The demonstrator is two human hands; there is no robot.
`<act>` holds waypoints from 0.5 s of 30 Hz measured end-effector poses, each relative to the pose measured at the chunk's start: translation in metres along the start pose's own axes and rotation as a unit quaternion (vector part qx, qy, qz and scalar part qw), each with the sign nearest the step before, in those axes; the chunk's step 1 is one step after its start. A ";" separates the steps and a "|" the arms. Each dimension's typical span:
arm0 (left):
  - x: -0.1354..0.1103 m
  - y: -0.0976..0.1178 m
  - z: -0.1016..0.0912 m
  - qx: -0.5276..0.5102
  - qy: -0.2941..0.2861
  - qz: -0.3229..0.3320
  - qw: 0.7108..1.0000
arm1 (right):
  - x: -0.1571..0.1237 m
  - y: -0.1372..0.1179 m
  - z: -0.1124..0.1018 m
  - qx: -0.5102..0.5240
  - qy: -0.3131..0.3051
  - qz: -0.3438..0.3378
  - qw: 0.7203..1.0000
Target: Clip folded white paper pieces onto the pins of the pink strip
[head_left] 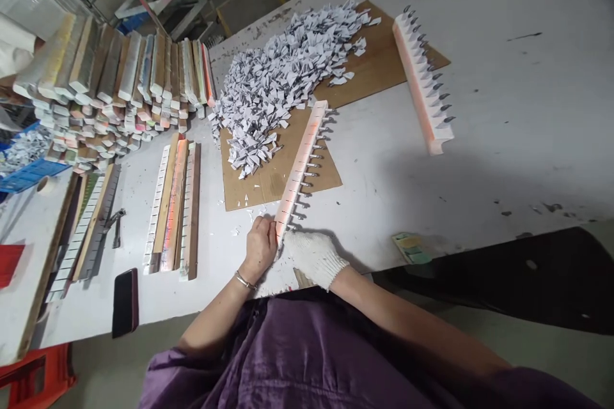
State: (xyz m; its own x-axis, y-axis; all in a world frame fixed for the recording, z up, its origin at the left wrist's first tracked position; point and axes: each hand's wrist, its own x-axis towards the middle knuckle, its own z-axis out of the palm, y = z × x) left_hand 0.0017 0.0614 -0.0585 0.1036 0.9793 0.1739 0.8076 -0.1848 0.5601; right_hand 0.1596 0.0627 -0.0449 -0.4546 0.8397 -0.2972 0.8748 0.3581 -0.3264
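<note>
Orange-tinted strip (300,166) on table, near end pinched between both closed hands (288,252).

heap of paper-wrapped pieces (283,77), stacked strips (110,77), black phone (125,301), second toothed strip (422,83)

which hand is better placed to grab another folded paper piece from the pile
Left, probably. The bare left hand sits on the pile's side of the strip; the gloved right hand would have to cross it.

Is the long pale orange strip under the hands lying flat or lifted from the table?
Lying flat: the long pale orange strip rests along the brown cardboard sheet, both hands at its near end.
</note>
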 end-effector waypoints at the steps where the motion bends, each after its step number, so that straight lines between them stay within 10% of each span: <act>1: 0.000 0.000 -0.001 -0.004 -0.001 0.000 1.000 | -0.001 0.002 0.002 0.007 0.000 0.004 1.000; 15: 0.011 -0.009 -0.015 -0.053 -0.026 -0.014 0.998 | -0.043 0.038 0.017 0.133 0.107 0.065 0.983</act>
State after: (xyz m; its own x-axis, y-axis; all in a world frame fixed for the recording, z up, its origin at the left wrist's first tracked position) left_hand -0.0135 0.0728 -0.0493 0.1132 0.9868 0.1159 0.7448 -0.1615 0.6474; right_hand 0.2092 0.0333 -0.0594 -0.2705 0.9483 -0.1659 0.8359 0.1458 -0.5292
